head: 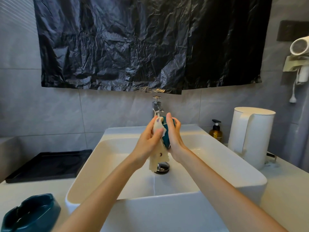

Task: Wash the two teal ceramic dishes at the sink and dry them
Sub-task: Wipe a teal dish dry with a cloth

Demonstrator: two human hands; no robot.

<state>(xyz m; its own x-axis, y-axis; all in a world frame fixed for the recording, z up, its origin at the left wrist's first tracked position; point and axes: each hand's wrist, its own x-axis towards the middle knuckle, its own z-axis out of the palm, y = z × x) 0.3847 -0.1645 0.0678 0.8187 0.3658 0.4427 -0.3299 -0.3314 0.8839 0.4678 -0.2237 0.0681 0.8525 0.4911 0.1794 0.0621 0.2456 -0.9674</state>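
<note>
Over the white sink (127, 186), my right hand (173, 136) holds a teal ceramic dish (166, 139) on edge, fingers curled round its far rim. My left hand (150, 139) grips a cream cloth (158, 158) and presses it against the dish's face; the cloth's loose end hangs down toward the drain (163, 167). Most of the dish is hidden between hands and cloth. A second teal dish (30, 215) sits on the counter at the bottom left. The chrome tap (157, 106) stands just behind the hands.
A black tray (48, 164) lies on the counter left of the sink. To the right stand an amber pump bottle (216, 131) and a tall white kettle (249, 136). A hair dryer (301, 52) hangs on the right wall. Black plastic sheeting (147, 42) covers the wall above.
</note>
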